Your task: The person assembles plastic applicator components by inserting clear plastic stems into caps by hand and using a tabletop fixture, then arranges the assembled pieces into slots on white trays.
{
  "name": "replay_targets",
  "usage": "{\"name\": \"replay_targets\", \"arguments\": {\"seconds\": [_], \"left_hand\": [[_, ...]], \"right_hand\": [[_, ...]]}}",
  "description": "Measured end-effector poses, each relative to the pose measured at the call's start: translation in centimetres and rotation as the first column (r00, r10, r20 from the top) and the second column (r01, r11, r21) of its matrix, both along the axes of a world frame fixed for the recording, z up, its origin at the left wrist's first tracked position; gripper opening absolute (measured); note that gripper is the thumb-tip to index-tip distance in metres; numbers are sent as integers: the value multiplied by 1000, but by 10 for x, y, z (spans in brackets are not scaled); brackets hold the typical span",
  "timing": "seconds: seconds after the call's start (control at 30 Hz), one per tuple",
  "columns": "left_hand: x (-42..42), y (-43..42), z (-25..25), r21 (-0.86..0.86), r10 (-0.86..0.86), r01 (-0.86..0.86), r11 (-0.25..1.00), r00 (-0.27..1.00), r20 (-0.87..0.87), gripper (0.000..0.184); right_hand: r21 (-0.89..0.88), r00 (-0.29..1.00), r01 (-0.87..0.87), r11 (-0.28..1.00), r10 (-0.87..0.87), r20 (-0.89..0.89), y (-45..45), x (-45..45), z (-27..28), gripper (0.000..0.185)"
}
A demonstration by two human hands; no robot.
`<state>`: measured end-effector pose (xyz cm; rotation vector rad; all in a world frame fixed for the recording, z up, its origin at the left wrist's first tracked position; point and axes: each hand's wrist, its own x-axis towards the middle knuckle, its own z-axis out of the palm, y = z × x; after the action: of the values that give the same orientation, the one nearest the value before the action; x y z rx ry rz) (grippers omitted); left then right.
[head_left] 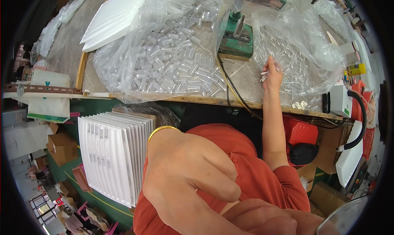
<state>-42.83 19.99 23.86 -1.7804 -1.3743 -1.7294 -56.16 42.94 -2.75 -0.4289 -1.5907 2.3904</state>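
My left hand (186,165), a gold bracelet (164,128) at its wrist, is raised close to the camera. Its fingers are bent inward, and whatever they may hold is hidden. On the bench to the right, my right hand (271,74) is closed around several small, thin whitish pieces. Under and beside it, more slender clear-and-white pieces (293,65) are heaped on a plastic bag (262,26). Clear plastic tubes (176,62) lie loose on another bag to the left. Between the heaps stands a green hand press (237,40).
White ribbed trays (104,153) stand stacked left of my body, several tubes in the front one. More white trays (117,17) lie on the bench. Black cables (230,79) run over the bench edge. Small white round parts (299,105) and a yellow container (356,69) are at right.
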Motion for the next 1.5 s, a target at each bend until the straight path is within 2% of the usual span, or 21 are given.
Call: {"name": "replay_targets", "arguments": {"seconds": [0.07,0.17,0.2,0.27,0.33,0.4,0.47,0.57,0.67,0.7,0.83,0.93,0.97,1.0,1.03,1.1,1.17,1.2,1.27,1.37,1.5], "left_hand": [[-6,0,-3,21,-100,103,994,989,-109,13],[-2,-9,-13,12,-171,171,985,985,28,12],[2,-11,-24,127,-214,207,970,976,40,7],[6,-21,-35,249,-258,237,939,965,55,23],[4,-38,-38,213,-131,79,974,961,245,20],[9,-34,-36,311,190,-318,896,905,380,19],[6,-22,-27,348,234,-374,860,894,383,26],[4,-7,-11,319,632,-659,681,749,198,12],[-15,-20,-8,313,567,-538,783,824,0,18],[-35,-23,-10,378,305,-257,890,950,-72,15],[-35,-32,-13,348,285,-258,901,958,-27,20],[-38,-29,-30,447,238,-283,848,959,156,34],[-54,-29,-42,225,522,-620,751,767,372,21],[-77,-33,-58,-53,746,-836,546,456,486,12],[-115,-49,-87,-211,757,-748,630,530,383,12],[-160,-65,-143,-662,934,-698,274,358,9,21],[-195,-79,-210,-495,809,-853,164,403,-427,22],[-206,-80,-221,-482,806,-860,171,403,-433,22],[-212,-74,-240,-645,628,-762,-62,472,-619,15],[-222,-72,-243,-706,580,-688,-168,510,-636,9],[-221,-60,-248,-665,774,-744,-59,386,-501,11]], "right_hand": [[13,1000,6,1000,-6,12,-1,0,2,19],[1,1000,-8,1000,8,-10,1,-1,0,21],[5,1000,-11,1000,11,-5,0,-2,-1,21],[47,1000,-20,999,21,-12,-1,-1,-2,22],[43,997,-71,997,71,-1,-4,3,4,21],[34,994,-106,994,105,15,-6,5,9,21],[-46,935,-344,938,346,80,1,7,14,20],[-148,919,-384,911,392,30,-5,8,28,24],[22,916,-402,915,402,11,-2,14,34,26],[20,918,-396,918,396,20,-2,13,38,26],[106,883,-460,881,442,155,-1,18,34,26],[87,876,-469,879,451,174,-1,12,23,24],[59,892,-433,900,418,171,-1,13,20,22],[51,887,-444,894,431,167,-3,11,19,22],[66,885,-459,886,449,125,-3,11,20,21],[81,883,-468,880,461,90,-5,16,25,19],[195,905,-419,887,391,166,-16,14,37,21],[202,911,-409,890,384,152,-20,8,42,21],[138,883,-441,887,402,240,-24,7,46,23],[23,893,-419,908,407,192,-24,-1,32,22],[-43,895,-415,909,417,157,-36,4,35,18]]}}
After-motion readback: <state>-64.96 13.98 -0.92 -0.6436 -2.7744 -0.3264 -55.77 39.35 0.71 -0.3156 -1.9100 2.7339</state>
